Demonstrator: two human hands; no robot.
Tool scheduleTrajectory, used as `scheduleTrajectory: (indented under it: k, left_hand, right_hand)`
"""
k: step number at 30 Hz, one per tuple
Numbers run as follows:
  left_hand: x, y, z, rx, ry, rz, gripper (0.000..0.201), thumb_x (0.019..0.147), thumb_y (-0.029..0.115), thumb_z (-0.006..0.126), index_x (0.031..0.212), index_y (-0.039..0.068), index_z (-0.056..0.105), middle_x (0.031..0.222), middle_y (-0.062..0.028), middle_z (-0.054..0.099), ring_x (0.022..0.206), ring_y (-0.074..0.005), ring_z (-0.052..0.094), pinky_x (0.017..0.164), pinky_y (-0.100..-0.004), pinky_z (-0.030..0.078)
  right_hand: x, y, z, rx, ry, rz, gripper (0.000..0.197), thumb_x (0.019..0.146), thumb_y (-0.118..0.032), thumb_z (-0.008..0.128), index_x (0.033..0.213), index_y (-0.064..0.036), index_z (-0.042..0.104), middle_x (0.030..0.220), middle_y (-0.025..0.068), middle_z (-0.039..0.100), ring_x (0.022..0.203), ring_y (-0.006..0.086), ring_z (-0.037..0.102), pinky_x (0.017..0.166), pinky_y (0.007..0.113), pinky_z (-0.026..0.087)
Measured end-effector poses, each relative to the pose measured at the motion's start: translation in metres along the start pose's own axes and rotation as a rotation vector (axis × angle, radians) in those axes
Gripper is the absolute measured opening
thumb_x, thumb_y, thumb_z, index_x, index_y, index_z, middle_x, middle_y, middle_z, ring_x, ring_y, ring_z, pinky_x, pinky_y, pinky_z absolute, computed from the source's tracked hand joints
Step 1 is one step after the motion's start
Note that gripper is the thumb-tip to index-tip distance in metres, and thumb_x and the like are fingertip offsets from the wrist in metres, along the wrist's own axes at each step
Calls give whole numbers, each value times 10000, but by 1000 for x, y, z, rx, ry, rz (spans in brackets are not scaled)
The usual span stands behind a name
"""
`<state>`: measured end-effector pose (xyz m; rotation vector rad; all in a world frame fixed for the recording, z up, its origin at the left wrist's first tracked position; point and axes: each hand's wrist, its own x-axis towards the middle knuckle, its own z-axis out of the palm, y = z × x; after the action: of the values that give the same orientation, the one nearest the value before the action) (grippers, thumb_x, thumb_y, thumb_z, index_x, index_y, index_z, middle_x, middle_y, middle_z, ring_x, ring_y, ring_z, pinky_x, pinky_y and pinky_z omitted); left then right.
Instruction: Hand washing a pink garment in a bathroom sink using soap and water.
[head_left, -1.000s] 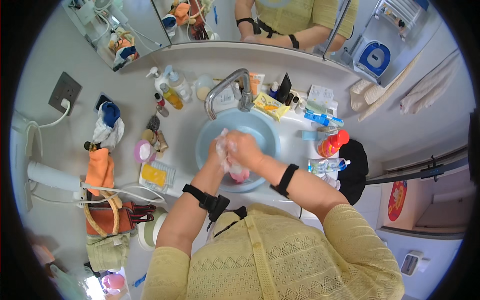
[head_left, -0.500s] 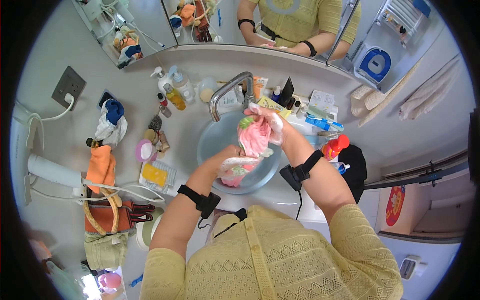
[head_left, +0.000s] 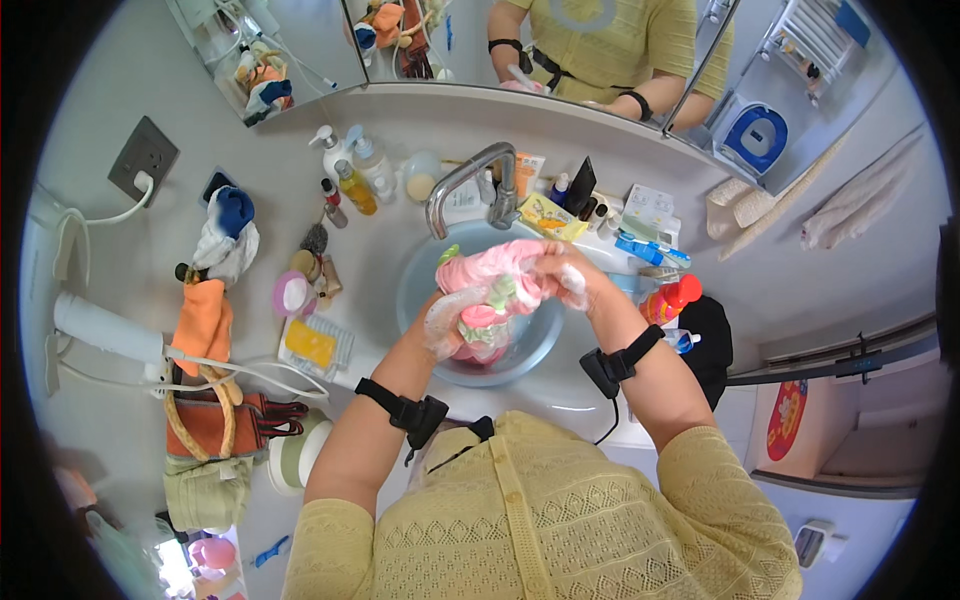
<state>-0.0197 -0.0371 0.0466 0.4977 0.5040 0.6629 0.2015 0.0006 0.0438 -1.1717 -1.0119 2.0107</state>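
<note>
**One pink-and-green cloth held over a light-blue basin**

The cloth is bunched above the basin, and its lower folds are hung down toward the near side of the bowl. Its right end is gripped by the right hand, whose fingers are closed on the fabric and whose skin is streaked with white lather. The left hand is coated in foam and placed against the cloth's lower left part; because its fingers are mostly covered by fabric and suds, whether they are closed cannot be told. A black strap is worn on each forearm.

Beyond the basin, a chrome faucet is curved over its far edge. To the left on the counter, a yellow block is laid on a ridged tray, and two pump bottles are stood farther back beside a yellow bottle. To the right, a red bottle is placed near a black cloth item.
</note>
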Motion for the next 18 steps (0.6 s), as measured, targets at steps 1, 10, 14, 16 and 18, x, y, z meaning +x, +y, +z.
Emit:
scheduleTrajectory:
  k: [1, 10, 14, 16, 18]
  left_hand:
    - [-2, -1, 4, 85, 38, 15, 357, 787, 166, 559, 1097, 5, 487, 970, -87, 571, 879, -184, 570, 767, -305, 469]
    - [5, -11, 9, 145, -22, 38, 387, 797, 141, 554, 1150, 61, 417, 964, -90, 549, 862, -207, 572, 765, -364, 478]
    - [13, -15, 1, -338, 119, 177, 287, 825, 112, 524, 1095, 69, 434, 924, -84, 541, 823, -219, 571, 718, -379, 495]
    - [18, -17, 15, -365, 296, 365, 285, 829, 83, 499, 1104, 67, 427, 866, -72, 527, 758, -214, 570, 666, -357, 503]
    - [21, -14, -2, -370, 471, 501, 102, 804, 92, 523, 901, 94, 491, 756, -63, 525, 679, -212, 557, 615, -358, 495]
  right_hand:
    - [3, 3, -5, 0, 1, 2, 237, 769, -122, 572, 996, -63, 535, 926, 81, 588, 825, 168, 576, 662, 309, 484]
    - [1, 1, 44, 330, 16, -474, 591, 694, -84, 609, 1235, -29, 379, 1086, 101, 519, 998, 188, 505, 876, 295, 384]
    - [10, 57, 50, 65, -30, -251, 736, 666, -107, 620, 1308, -21, 270, 1182, 123, 452, 1064, 198, 460, 938, 316, 331]
    - [16, 77, 52, -323, -27, -405, 699, 680, -40, 604, 1297, -20, 278, 1153, 102, 462, 1070, 137, 430, 906, 278, 352]
    - [3, 60, 75, -301, -32, -347, 610, 681, -3, 562, 1252, 6, 346, 1073, 94, 508, 963, 119, 486, 820, 254, 406]
